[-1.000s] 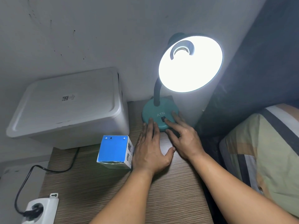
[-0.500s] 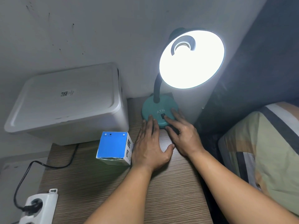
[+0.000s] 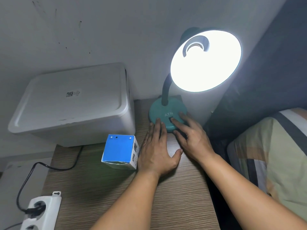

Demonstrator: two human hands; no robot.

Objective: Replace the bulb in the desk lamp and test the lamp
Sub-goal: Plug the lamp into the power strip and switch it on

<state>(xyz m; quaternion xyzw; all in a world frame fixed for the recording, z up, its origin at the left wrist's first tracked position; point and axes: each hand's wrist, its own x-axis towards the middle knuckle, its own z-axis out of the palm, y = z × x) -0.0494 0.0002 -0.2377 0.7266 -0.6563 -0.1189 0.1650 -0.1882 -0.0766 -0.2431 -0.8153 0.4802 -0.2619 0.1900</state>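
L hand [image 3: 157, 151] is lying flat on the tabletop [image 3: 182, 196], fingers straight, tips touching the teal lamp base [image 3: 159, 112], gripping nothing. R hand [image 3: 192, 138] is resting beside it, fingers extended, index tip pressing on the black switch [image 3: 170, 120]. Lamp shade [image 3: 206, 60] above R hand is glowing. Blue bulb box [image 3: 118, 151] is sitting just left of L hand; white bin [image 3: 74, 105] beyond it; power strip [image 3: 41, 211] well left, near L forearm

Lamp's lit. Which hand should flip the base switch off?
Right. The right hand already has a fingertip at the black switch on the lamp base. The left hand lies flat on the table, fingertips only at the base's edge, probably steadying it.
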